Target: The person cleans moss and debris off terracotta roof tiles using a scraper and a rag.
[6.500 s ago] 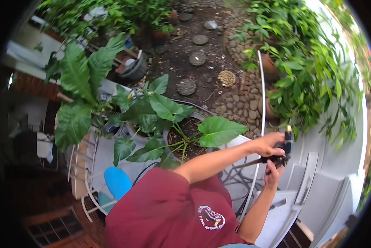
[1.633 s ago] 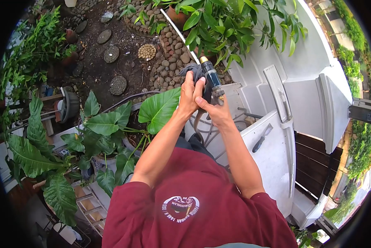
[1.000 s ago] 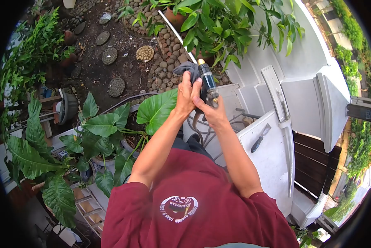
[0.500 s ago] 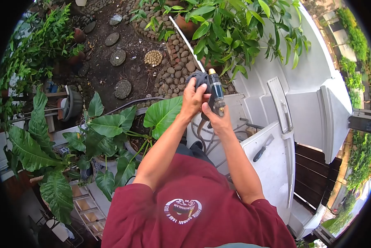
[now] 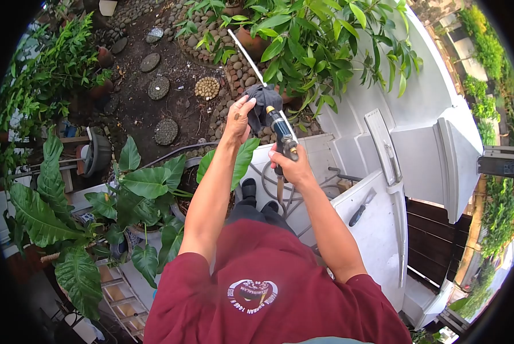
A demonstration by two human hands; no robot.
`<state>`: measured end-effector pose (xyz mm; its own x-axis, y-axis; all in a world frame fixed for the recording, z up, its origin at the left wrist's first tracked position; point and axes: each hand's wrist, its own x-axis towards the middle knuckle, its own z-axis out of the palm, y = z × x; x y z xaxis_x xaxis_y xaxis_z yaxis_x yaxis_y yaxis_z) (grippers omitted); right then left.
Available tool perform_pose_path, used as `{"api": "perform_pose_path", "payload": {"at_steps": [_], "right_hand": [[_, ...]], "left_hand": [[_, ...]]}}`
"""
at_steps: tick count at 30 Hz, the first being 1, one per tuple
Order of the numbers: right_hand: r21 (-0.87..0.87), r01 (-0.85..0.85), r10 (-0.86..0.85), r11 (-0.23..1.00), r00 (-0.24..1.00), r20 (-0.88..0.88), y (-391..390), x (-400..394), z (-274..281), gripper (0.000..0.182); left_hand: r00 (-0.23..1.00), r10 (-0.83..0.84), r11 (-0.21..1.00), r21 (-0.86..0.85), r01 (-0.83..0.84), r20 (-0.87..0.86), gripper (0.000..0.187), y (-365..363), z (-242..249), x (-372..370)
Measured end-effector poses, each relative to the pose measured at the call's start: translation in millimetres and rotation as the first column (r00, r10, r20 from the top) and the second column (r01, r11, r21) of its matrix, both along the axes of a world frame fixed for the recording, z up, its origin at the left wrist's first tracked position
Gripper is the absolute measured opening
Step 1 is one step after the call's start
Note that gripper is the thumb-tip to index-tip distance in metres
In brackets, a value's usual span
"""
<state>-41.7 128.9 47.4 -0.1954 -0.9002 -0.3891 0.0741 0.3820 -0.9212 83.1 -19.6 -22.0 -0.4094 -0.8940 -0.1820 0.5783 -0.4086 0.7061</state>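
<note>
A dark grey cloth (image 5: 259,103) is bunched in my left hand (image 5: 238,119), its fingers closed on the cloth's left side. My right hand (image 5: 291,165) is wrapped round the handle of a hose spray nozzle (image 5: 282,131), black with brass-coloured parts. The nozzle's tip points up and to the left, close to the cloth's lower right edge. A brownish hose (image 5: 280,189) hangs down from the handle.
A putty knife (image 5: 363,207) lies on the white ledge (image 5: 377,235) at the right. Coiled grey hose (image 5: 320,186) rests on the floor near my feet. Large-leaved potted plants (image 5: 148,183) stand at the left, a leafy bush (image 5: 325,46) ahead, and a ladder (image 5: 122,295) at the lower left.
My left hand and the cloth have moved left and away from the nozzle. My right hand has shifted left and slightly down, tilting the nozzle further left.
</note>
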Motion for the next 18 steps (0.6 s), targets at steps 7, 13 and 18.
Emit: {"api": "perform_pose_path", "payload": {"at_steps": [7, 13, 18], "right_hand": [[0.055, -0.085, 0.077, 0.995, 0.988, 0.135, -5, -6, 6, 0.015], [0.054, 0.029, -0.042, 0.998, 0.968, 0.247, -4, -12, -3, 0.017], [0.081, 0.019, -0.037, 0.997, 0.972, 0.232, -3, -17, -1, 0.015]], "left_hand": [[0.861, 0.087, 0.976, -0.217, 0.028, 0.501, 0.026, -11, -20, 1], [0.940, -0.125, 0.991, 0.089, 0.102, 0.316, 0.033, -16, 8, -2], [0.984, 0.049, 0.995, 0.073, -0.063, 0.174, 0.022, 0, 18, -19]]}}
